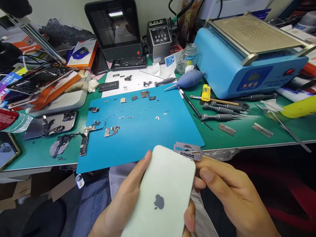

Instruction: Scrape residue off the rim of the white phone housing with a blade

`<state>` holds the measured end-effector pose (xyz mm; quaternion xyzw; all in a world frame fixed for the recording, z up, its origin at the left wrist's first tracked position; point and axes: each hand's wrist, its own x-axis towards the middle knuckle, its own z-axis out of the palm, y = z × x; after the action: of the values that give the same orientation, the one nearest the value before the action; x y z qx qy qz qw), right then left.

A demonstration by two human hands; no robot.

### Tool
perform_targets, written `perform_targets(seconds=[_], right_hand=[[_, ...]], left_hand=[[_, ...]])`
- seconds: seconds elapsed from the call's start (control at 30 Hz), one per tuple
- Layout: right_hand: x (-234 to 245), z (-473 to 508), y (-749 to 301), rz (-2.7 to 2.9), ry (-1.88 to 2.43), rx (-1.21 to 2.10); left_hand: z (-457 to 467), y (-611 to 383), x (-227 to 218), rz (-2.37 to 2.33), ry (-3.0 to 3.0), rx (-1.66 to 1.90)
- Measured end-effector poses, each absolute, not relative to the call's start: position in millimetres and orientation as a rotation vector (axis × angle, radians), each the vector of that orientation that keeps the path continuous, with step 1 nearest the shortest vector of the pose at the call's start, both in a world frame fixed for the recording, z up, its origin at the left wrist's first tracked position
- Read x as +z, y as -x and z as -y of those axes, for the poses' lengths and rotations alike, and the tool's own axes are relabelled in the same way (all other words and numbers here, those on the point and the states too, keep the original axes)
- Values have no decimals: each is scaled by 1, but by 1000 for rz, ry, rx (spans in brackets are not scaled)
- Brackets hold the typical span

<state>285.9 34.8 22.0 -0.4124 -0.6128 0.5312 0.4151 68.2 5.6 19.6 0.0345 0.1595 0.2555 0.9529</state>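
My left hand (123, 200) grips a white phone (161, 194) back side up, its apple logo showing, fingers along its left edge and a thumb at its lower right. My right hand (232, 194) pinches a thin razor blade (188, 152) printed DORCO, held at the phone's top right corner. Both hands are low, in front of the table's near edge, just below the blue work mat (145, 131).
The blue mat carries several small screws and phone parts. A stripped phone frame (53, 123) lies to its left. Screwdrivers (219, 112), a blue air blower (191, 79) and spare blades (227, 129) lie right, before a blue heating machine (247, 56). A black screen (115, 29) stands behind.
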Motion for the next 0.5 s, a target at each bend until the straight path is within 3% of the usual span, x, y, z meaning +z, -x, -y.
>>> perform_targets(seconds=[0.5], right_hand=[[20, -32, -291, 1405, 1053, 1410]], left_hand=[[-14, -76, 37, -389, 10, 603]])
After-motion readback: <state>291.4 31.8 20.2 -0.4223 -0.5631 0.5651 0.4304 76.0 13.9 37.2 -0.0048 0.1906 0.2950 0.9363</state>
